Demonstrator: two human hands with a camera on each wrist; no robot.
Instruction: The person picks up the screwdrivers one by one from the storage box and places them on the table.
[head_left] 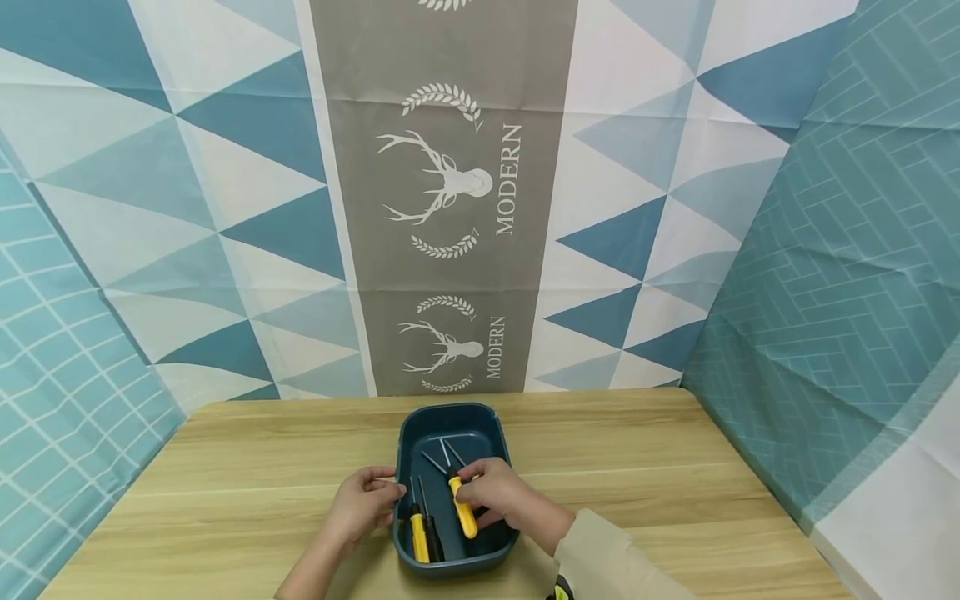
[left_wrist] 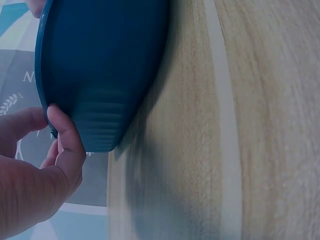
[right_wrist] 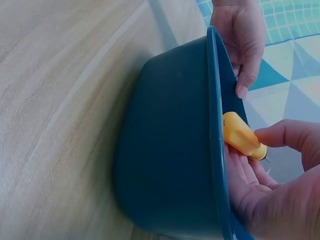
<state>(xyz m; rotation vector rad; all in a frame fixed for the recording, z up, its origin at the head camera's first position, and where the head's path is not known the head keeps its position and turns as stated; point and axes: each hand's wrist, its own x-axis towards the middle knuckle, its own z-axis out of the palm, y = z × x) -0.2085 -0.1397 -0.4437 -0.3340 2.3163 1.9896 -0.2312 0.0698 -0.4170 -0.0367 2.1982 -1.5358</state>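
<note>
Presently in hand: by the look of it, the handling of one yellow screwdriver (head_left: 464,508) inside the blue bin (head_left: 457,569).
Right fingers: the right hand (head_left: 498,492) grasps the yellow handle, thumb against one side and fingers beneath.
Left fingers: the left hand (head_left: 360,504) pinches the bin's left rim, probably to steady it.
Held screwdriver: within the bin's walls, butt towards the person, shaft pointing away; I cannot tell whether its tip touches the bin's floor.
Neighbouring tools: a second yellow-handled screwdriver (head_left: 419,535) and a black-handled screwdriver (head_left: 432,540) lie side by side near the left wall; two further metal shafts (head_left: 432,462) flank the held one, their handles mostly hidden behind the right hand.
Next move: any shift of the handle would, I judge, call for a firm pinch and care around those close shafts, with the rim kept steady.
Bench: the bin stands on a pale wood-grain bench (head_left: 300,437), its far end near the back edge.
Back wall: a creased cloth (head_left: 262,92) of blue, grey and white triangles, split by a grey panel (head_left: 442,50) with white stag heads and "MODERN" set sideways.
Side walls: a turquoise square-grid cloth (head_left: 60,333) at left, a blue-green herringbone cloth (head_left: 847,275) at right.
</note>
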